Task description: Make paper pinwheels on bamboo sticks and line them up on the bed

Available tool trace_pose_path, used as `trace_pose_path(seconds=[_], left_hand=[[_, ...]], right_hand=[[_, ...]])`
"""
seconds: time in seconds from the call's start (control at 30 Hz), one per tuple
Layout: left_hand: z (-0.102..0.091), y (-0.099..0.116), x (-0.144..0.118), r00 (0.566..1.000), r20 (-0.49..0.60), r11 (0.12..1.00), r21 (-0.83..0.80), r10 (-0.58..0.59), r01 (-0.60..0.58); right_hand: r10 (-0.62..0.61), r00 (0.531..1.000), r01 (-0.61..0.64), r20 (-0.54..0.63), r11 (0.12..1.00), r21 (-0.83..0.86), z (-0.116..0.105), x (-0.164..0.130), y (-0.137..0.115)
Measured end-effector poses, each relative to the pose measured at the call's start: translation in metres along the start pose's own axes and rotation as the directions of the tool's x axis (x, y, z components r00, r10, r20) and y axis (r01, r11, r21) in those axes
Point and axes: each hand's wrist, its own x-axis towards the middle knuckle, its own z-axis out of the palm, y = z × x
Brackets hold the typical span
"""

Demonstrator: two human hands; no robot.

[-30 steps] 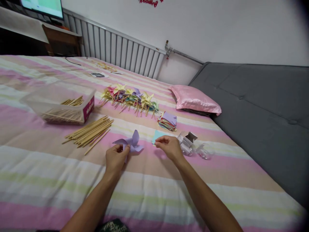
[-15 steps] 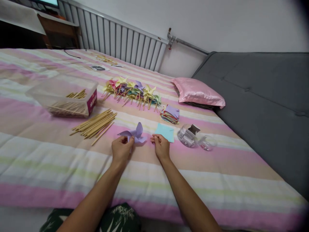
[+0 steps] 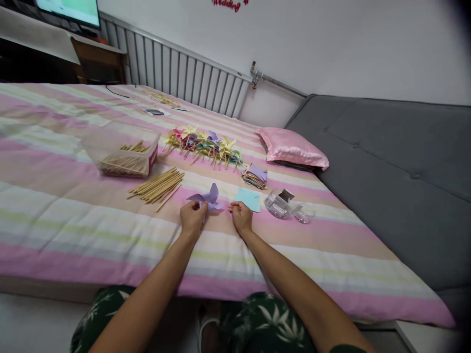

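A purple paper pinwheel (image 3: 209, 197) is pinched between the thumb and fingers of my left hand (image 3: 193, 218), low over the bed. My right hand (image 3: 241, 217) is a short way to its right, fingers closed together; anything between the fingertips is too small to make out. Just behind my right hand lies light blue paper (image 3: 249, 199). To the right of that paper stands a small clear plastic container (image 3: 277, 204), and a clear round lid (image 3: 301, 214) lies beside it. Left of the pinwheel is a pile of thin wooden sticks (image 3: 158, 185).
A clear plastic box (image 3: 125, 130) holds more sticks at the left. Farther back lie finished pinwheels on sticks (image 3: 206, 143) and a stack of coloured paper squares (image 3: 255, 175). A pink pillow (image 3: 294, 147) rests near the grey padded headboard (image 3: 382, 162). The striped bedspread (image 3: 91, 235) lies under everything.
The camera view has shifted, showing more of the wall, the screen and my knees. Both hands keep nearly the same pose, the pinwheel still in my left hand.
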Motion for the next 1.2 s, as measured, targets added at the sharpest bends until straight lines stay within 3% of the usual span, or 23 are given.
trace_pose_path(seconds=[0.27,0.6,0.8,0.9,1.0,1.1,1.2], left_hand=[[-0.002,0.002,-0.001,0.999,-0.021,0.997,-0.054,0.05,-0.051],[0.001,0.007,-0.001,0.999,-0.033,1.0,0.005,0.022,-0.022],[0.016,0.039,0.02,0.994,-0.094,0.992,0.118,0.061,-0.05],[0.04,0.066,0.043,0.989,-0.104,0.988,0.123,0.108,-0.095],[0.073,0.083,0.067,0.989,-0.1,0.991,0.086,0.112,-0.103],[0.102,0.081,0.087,0.992,-0.079,0.995,0.035,0.098,-0.095],[0.117,0.063,0.098,0.995,-0.073,0.997,0.005,0.074,-0.073]], right_hand=[[-0.063,0.992,0.073,0.108,0.992,-0.098,0.002,-0.007,-0.005],[-0.08,0.985,0.088,0.155,0.995,-0.045,0.001,-0.004,-0.002],[-0.025,0.956,0.03,0.291,0.999,-0.014,-0.009,0.006,-0.012],[0.04,0.88,-0.03,0.474,0.999,-0.028,-0.022,0.029,-0.019],[0.073,0.726,-0.052,0.684,0.997,-0.051,-0.038,0.058,-0.03],[0.07,0.564,-0.022,0.823,0.997,-0.069,-0.048,0.082,-0.038],[0.066,0.483,0.011,0.873,0.997,-0.082,-0.046,0.092,-0.036]])
